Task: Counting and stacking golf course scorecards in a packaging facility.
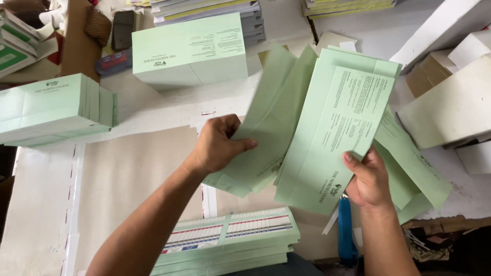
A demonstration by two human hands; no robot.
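Note:
My left hand [217, 145] grips a few pale green folded cards [271, 122], fanned upward and slightly blurred. My right hand [365, 179] holds a larger fan of the same green printed cards [340, 133], thumb on the front sheet, over the middle of the worktable. Below my hands, near the front edge, lies a stack of green cards [230, 240] face up with printed grids in red and blue.
Two more stacks of green cards sit at the left [51, 107] and at the back centre [189, 51]. White and brown boxes [450, 97] crowd the right side. A blue-handled tool [346, 230] lies by my right wrist. Brown paper [133, 174] covers the table.

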